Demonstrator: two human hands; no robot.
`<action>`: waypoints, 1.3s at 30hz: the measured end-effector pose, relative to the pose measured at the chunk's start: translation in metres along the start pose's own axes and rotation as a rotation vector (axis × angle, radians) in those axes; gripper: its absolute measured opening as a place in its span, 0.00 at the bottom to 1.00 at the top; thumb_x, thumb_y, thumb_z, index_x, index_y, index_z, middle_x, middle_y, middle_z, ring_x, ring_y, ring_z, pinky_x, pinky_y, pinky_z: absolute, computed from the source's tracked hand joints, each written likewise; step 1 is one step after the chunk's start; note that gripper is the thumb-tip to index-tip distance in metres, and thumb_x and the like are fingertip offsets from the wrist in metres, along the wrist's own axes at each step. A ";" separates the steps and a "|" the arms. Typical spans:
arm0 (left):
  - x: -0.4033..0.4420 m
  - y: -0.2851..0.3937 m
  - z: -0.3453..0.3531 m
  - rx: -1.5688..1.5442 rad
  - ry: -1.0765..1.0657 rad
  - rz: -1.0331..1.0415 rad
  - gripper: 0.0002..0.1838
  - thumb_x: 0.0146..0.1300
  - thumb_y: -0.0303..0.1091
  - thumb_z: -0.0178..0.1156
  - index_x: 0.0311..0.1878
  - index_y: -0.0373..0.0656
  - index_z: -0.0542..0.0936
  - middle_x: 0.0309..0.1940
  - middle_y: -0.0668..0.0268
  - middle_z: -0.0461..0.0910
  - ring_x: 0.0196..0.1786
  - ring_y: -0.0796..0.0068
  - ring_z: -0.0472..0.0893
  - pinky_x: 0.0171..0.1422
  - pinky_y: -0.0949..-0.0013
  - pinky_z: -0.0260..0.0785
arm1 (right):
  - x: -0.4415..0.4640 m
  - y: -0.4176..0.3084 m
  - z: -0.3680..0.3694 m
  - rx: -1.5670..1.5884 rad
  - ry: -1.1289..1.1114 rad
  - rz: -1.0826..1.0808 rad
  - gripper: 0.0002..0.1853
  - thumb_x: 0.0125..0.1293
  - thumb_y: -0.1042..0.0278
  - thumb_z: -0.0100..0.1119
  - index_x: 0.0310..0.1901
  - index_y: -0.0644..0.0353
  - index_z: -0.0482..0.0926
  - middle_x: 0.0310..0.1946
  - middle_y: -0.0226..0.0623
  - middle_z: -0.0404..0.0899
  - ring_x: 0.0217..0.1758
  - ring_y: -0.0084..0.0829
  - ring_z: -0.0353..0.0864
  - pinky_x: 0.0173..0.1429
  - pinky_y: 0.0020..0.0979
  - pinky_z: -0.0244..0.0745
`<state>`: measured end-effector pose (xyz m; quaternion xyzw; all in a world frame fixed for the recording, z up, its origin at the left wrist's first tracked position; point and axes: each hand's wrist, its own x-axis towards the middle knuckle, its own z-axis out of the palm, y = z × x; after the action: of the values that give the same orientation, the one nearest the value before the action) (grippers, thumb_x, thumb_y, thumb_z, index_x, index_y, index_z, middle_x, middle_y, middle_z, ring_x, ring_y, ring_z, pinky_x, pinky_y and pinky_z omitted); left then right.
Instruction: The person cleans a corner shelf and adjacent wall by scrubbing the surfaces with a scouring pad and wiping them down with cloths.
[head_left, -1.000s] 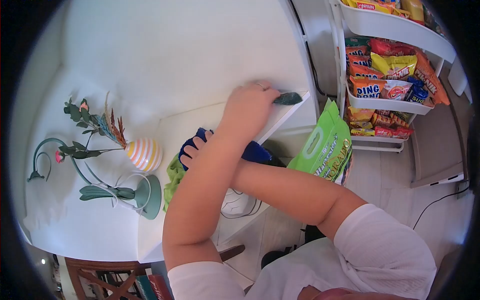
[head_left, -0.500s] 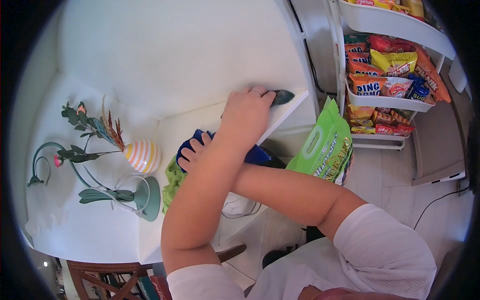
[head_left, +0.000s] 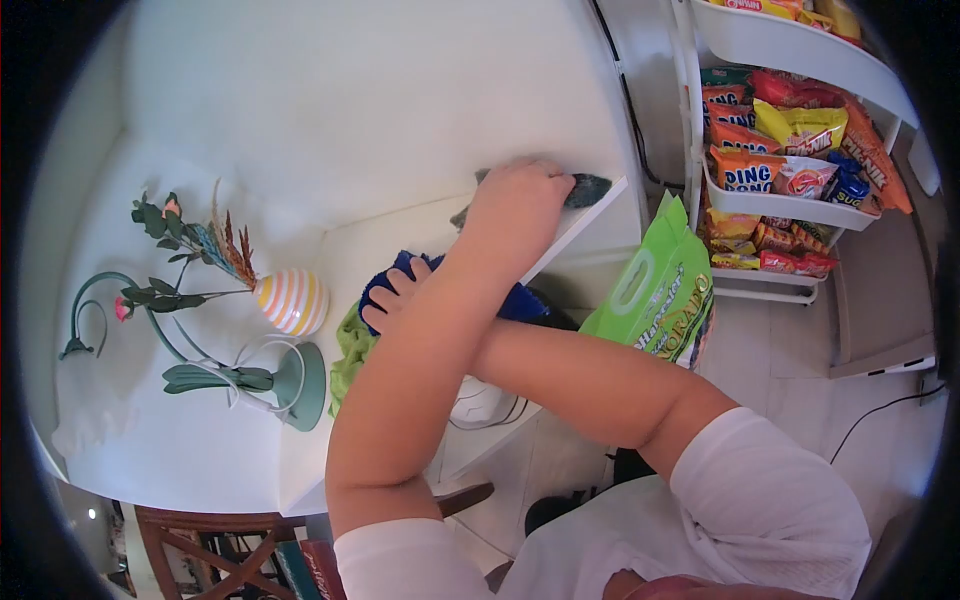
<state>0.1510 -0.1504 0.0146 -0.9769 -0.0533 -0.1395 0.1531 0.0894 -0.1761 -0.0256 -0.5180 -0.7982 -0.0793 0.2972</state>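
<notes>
Curled tight, my left hand (head_left: 520, 212) holds a flat dark-green pad (head_left: 590, 190) right of the orange-striped round vase (head_left: 291, 302); my right hand (head_left: 396, 303), spread on fuzzy blue cloth (head_left: 522, 304), could slip if crossed arms (head_left: 400, 400) bump

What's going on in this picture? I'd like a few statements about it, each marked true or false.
1. The left arm crosses over the right arm. True.
2. The right hand touches a blue cloth. True.
3. The left hand hangs in the air, touching nothing. False: it covers a dark pad or cloth.
4. Snack packets sit on a white rack. True.
5. The vase is plain black. False: it is striped.
</notes>
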 end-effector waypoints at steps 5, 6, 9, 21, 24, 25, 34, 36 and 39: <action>-0.016 -0.022 -0.006 -0.006 -0.109 -0.114 0.15 0.54 0.25 0.50 0.43 0.44 0.82 0.42 0.63 0.80 0.46 0.60 0.79 0.51 0.60 0.71 | 0.008 0.003 0.012 0.197 0.084 -0.059 0.21 0.59 0.49 0.50 0.48 0.56 0.73 0.47 0.40 0.73 0.53 0.45 0.71 0.57 0.48 0.62; -0.020 -0.029 -0.008 0.005 -0.168 -0.165 0.17 0.53 0.25 0.49 0.45 0.44 0.81 0.44 0.61 0.80 0.47 0.57 0.79 0.53 0.59 0.71 | 0.009 0.004 0.018 0.221 0.144 -0.069 0.21 0.58 0.49 0.50 0.47 0.55 0.73 0.47 0.40 0.73 0.52 0.44 0.71 0.56 0.50 0.62; -0.026 -0.037 -0.012 0.122 -0.283 -0.251 0.17 0.53 0.25 0.49 0.45 0.44 0.81 0.44 0.61 0.80 0.47 0.57 0.79 0.53 0.60 0.71 | 0.009 0.004 0.021 0.221 0.279 -0.062 0.20 0.58 0.49 0.50 0.47 0.53 0.73 0.45 0.38 0.73 0.50 0.43 0.71 0.54 0.52 0.62; -0.035 -0.039 -0.008 -0.048 -0.168 -0.276 0.19 0.55 0.24 0.47 0.48 0.44 0.80 0.49 0.62 0.79 0.52 0.59 0.77 0.56 0.60 0.70 | 0.007 0.000 0.010 0.202 0.133 -0.006 0.19 0.60 0.54 0.48 0.49 0.54 0.74 0.50 0.39 0.74 0.56 0.41 0.70 0.58 0.51 0.62; -0.050 -0.071 -0.005 -0.041 -0.244 -0.373 0.21 0.54 0.23 0.47 0.51 0.47 0.79 0.51 0.60 0.78 0.53 0.58 0.77 0.58 0.60 0.69 | 0.010 0.002 0.019 0.153 0.254 -0.041 0.17 0.60 0.59 0.48 0.47 0.55 0.77 0.49 0.40 0.76 0.55 0.39 0.70 0.58 0.49 0.62; -0.055 -0.081 -0.003 -0.031 -0.259 -0.393 0.22 0.53 0.23 0.47 0.51 0.47 0.79 0.51 0.60 0.78 0.53 0.57 0.77 0.58 0.60 0.68 | 0.008 0.000 0.019 0.108 0.239 -0.026 0.16 0.60 0.61 0.48 0.47 0.55 0.77 0.49 0.40 0.76 0.56 0.39 0.70 0.58 0.49 0.62; -0.076 -0.121 0.005 0.123 -0.421 -0.572 0.24 0.53 0.25 0.49 0.53 0.52 0.79 0.47 0.56 0.79 0.50 0.55 0.78 0.58 0.59 0.68 | 0.001 -0.002 -0.010 -0.021 -0.067 0.005 0.17 0.61 0.64 0.47 0.50 0.57 0.77 0.50 0.42 0.76 0.59 0.39 0.69 0.61 0.48 0.59; -0.061 -0.102 0.002 0.058 -0.378 -0.425 0.22 0.52 0.25 0.50 0.52 0.48 0.79 0.48 0.56 0.79 0.51 0.54 0.77 0.58 0.59 0.68 | 0.002 -0.002 0.002 0.045 0.113 0.029 0.18 0.62 0.62 0.47 0.51 0.57 0.75 0.50 0.42 0.76 0.60 0.39 0.69 0.63 0.46 0.59; -0.037 -0.065 -0.005 -0.084 -0.298 -0.282 0.21 0.51 0.24 0.50 0.50 0.44 0.80 0.49 0.56 0.78 0.52 0.54 0.76 0.59 0.59 0.68 | 0.004 0.000 0.006 0.270 0.125 0.021 0.18 0.63 0.61 0.46 0.52 0.56 0.74 0.50 0.42 0.75 0.60 0.37 0.68 0.65 0.41 0.59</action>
<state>0.1044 -0.0928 0.0269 -0.9751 -0.2057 -0.0155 0.0814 0.0859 -0.1704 -0.0276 -0.4756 -0.7761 -0.0001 0.4142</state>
